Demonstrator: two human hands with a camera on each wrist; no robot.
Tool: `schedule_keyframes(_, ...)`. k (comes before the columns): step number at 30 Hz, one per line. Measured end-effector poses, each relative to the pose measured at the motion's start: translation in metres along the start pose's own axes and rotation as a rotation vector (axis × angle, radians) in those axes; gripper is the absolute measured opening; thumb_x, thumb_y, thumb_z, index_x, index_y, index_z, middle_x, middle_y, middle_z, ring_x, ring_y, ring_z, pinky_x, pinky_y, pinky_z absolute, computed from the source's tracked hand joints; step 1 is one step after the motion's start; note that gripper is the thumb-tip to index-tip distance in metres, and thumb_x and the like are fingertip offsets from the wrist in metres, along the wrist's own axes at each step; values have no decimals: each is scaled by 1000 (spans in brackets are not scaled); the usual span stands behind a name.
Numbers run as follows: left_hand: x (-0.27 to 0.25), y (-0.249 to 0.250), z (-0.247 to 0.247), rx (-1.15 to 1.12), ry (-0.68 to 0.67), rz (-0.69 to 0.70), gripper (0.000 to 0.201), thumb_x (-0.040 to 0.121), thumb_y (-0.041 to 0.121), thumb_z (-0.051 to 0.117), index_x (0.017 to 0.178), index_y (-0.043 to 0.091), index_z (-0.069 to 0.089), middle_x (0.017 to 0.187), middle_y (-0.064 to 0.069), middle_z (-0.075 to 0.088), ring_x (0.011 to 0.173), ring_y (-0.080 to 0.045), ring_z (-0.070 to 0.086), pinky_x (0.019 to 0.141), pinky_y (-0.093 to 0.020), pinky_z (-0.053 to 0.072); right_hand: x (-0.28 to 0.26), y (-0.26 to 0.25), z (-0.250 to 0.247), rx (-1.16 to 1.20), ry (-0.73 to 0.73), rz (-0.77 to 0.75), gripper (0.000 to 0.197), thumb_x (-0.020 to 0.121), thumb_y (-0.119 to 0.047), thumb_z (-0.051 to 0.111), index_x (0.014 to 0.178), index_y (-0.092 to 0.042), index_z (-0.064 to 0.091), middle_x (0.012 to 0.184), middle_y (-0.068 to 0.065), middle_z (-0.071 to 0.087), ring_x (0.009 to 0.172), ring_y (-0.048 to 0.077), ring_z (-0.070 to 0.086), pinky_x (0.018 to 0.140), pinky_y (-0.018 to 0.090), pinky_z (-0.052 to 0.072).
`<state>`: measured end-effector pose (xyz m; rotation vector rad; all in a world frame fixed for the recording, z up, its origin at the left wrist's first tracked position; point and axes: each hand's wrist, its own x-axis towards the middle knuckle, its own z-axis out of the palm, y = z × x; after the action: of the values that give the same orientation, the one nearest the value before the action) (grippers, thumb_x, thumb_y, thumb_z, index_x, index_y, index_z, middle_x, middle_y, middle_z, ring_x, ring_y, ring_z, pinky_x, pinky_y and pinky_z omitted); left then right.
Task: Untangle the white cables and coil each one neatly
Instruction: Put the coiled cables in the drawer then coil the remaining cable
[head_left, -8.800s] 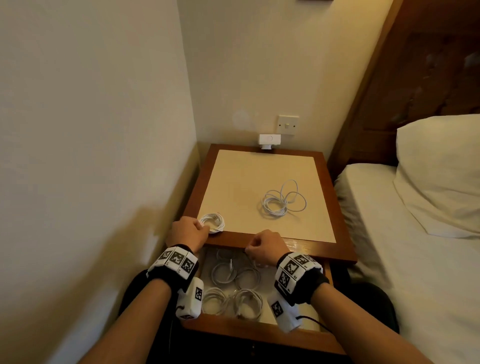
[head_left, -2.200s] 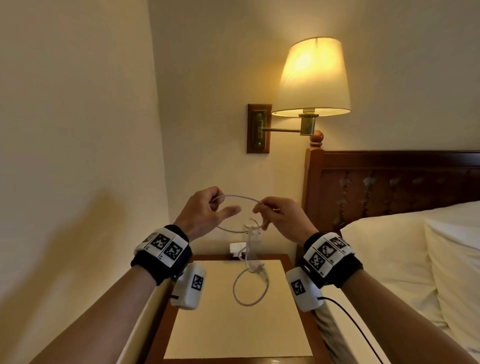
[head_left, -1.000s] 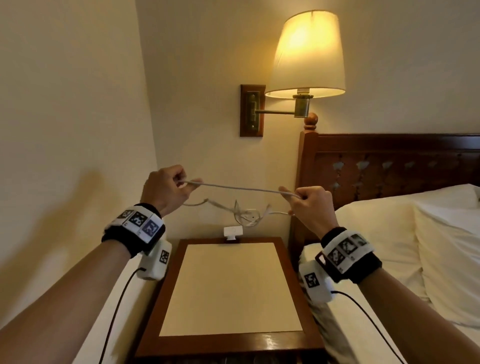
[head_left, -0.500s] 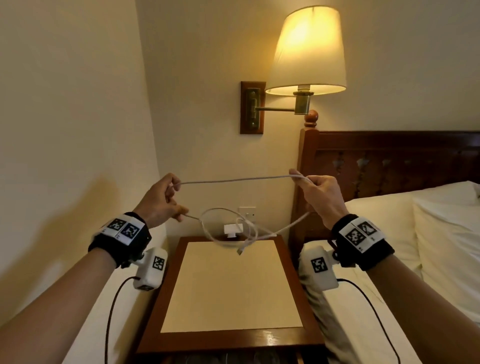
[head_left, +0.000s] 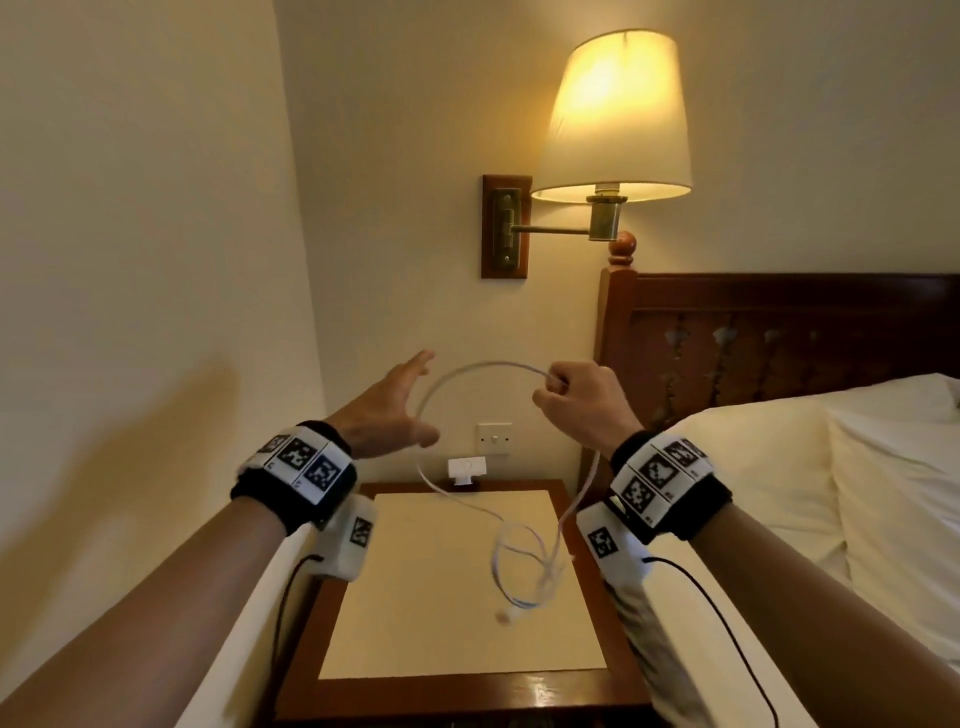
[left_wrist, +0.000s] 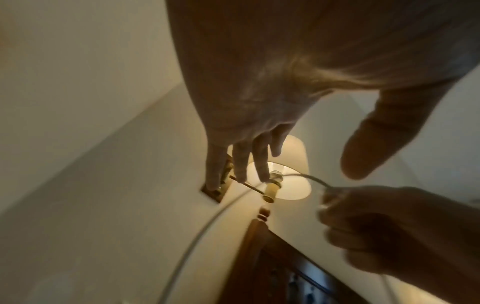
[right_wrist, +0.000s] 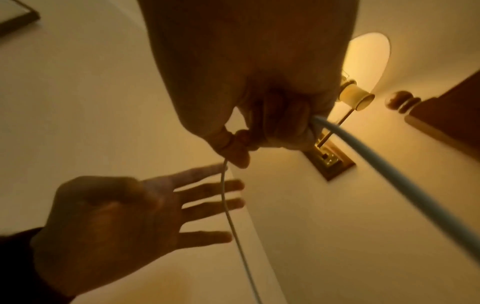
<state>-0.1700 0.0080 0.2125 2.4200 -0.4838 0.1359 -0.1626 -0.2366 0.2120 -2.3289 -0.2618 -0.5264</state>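
Released since earlier: left hand (head_left: 387, 410), fingers spread, holding nothing. One white cable (head_left: 470, 370), pinched by right hand (head_left: 582, 402), tangle dangling above desk (head_left: 571, 680).

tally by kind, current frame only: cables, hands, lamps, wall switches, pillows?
White cable: 1, pinched by the right hand, tail dangling over the nightstand
Hands: 2, the left hand spread, holding nothing
Wall lamp: 1, lit
Wall switch: 1
Pillow: 1
Total: 6
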Motion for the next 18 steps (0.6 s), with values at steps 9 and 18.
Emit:
schedule_keyframes(9,19,31,16,-126,403,213,21,100,24,48,86,19,62,74,7,58,62,-6,50,61,-21,40,3,-5,4,118,-234,-64,23,89,-24,65,76,-6,66,61,-1,49,57,11,42,57,28,36)
schedule_keyframes(18,27,-19,-38,-101,1003,-6,28,100,22,47,85,7,64,79,-7,60,73,-22,51,64,-25,31,-22,80,32,267,-371,234,43,92,-44,60,64,-12,63,61,8,62,60,19,54,73,35,45)
